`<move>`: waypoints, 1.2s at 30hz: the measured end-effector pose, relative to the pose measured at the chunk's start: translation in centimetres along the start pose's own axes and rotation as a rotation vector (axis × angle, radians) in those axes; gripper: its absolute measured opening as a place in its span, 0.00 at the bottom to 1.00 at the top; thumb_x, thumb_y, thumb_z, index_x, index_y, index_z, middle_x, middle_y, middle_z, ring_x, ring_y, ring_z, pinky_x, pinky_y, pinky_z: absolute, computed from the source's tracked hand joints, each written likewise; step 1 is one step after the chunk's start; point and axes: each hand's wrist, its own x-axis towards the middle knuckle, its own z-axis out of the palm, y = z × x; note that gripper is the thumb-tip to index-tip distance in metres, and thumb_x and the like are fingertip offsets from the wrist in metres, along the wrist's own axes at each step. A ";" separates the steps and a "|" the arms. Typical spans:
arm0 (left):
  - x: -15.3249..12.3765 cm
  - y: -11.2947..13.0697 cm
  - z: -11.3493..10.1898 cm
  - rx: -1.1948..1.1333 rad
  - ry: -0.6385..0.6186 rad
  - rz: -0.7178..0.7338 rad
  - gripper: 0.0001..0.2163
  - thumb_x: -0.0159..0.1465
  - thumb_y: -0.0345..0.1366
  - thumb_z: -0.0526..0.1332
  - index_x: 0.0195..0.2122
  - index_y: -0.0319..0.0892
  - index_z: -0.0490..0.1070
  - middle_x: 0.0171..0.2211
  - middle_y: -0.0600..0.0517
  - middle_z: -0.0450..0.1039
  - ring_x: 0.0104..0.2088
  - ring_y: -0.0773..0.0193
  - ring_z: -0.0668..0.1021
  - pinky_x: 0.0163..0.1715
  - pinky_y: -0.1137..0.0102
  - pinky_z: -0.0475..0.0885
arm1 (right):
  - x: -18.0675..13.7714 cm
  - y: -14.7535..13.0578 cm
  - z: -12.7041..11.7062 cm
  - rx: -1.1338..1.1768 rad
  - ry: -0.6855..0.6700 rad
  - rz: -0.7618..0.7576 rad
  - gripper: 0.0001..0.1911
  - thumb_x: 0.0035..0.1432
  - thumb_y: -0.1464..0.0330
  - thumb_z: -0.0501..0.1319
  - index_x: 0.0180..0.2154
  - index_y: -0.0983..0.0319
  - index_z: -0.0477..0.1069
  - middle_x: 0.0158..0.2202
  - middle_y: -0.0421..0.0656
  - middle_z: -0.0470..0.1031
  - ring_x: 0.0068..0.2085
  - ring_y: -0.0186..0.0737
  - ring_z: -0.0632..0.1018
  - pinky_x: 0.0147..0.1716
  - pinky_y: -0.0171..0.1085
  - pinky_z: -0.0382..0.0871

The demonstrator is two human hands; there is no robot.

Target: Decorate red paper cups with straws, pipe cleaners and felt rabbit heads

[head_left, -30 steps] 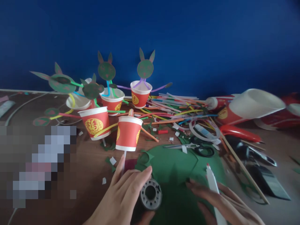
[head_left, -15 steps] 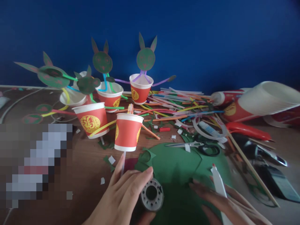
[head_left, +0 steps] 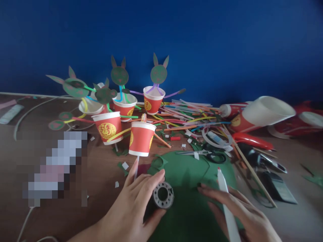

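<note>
My left hand [head_left: 140, 198] is curled round a grey, round spool [head_left: 163, 195] with a ring of small holes, standing on a green paper sheet [head_left: 184, 181]. Its outer fingers lie beside a pale straw that runs down from a red paper cup [head_left: 141, 139]. In my right hand [head_left: 242, 208] is a white marker [head_left: 227, 205] with its red tip uncovered and pointing up and away. The fingertips of that hand hover over or rest on the green paper; I cannot tell which.
Several red cups with green rabbit heads [head_left: 158, 74] and straw arms stand at the back. Loose straws [head_left: 186, 111], scissors [head_left: 217, 156], a clear tape ring [head_left: 205, 134], stacked cups [head_left: 262, 112], a red-handled tool [head_left: 252, 140] and a wooden stick [head_left: 249, 168] lie further right.
The view has shifted and pulled back slightly, so the back things sit lower in the picture. Both hands keep the same holds on the spool and the marker.
</note>
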 end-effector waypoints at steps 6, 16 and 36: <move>-0.4 0.1 -0.2 -0.059 -0.062 -0.041 0.30 0.60 0.30 0.58 0.62 0.43 0.46 0.49 0.47 0.72 0.50 0.60 0.73 0.62 0.48 0.48 | 0.0 0.0 0.0 0.009 -0.020 0.001 0.18 0.52 0.66 0.61 0.47 0.56 0.68 0.41 0.46 0.78 0.42 0.45 0.79 0.39 0.36 0.75; -0.2 0.1 -0.3 -0.033 -0.054 -0.026 0.29 0.60 0.31 0.58 0.61 0.42 0.46 0.48 0.47 0.73 0.50 0.59 0.74 0.62 0.46 0.48 | 0.1 0.4 0.1 -0.003 -0.029 -0.037 0.18 0.51 0.72 0.60 0.46 0.57 0.68 0.39 0.43 0.78 0.41 0.43 0.79 0.38 0.34 0.74; 0.1 3.7 1.4 -0.017 -0.047 0.079 0.34 0.56 0.29 0.61 0.62 0.44 0.46 0.48 0.45 0.71 0.49 0.56 0.73 0.50 0.56 0.70 | 0.1 -2.0 0.8 0.398 -0.158 0.045 0.35 0.41 0.83 0.50 0.53 0.59 0.62 0.51 0.47 0.71 0.53 0.43 0.71 0.53 0.43 0.64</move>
